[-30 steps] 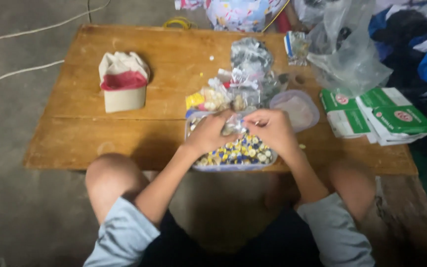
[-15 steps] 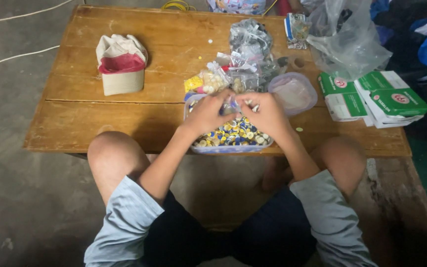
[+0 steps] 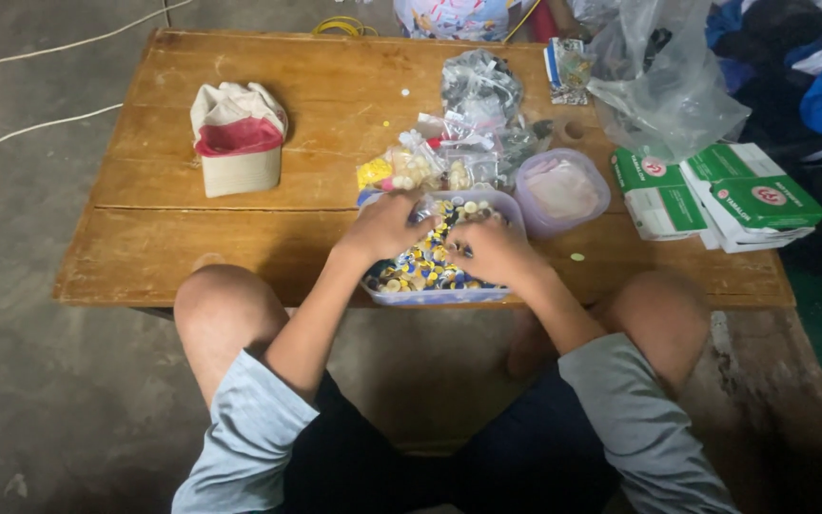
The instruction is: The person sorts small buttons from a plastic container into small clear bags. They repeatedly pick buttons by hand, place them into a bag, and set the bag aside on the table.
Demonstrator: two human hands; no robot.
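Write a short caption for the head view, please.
Seated at a low wooden table, a person's left hand and right hand reach into a tray of small coloured pieces.

Both forearms reach forward from between the raised bare knees and converge, the left hand [image 3: 384,227] lying palm down with fingers curled loosely, the right hand [image 3: 489,251] just beside it, knuckles up and fingers bent downward, the two nearly touching.
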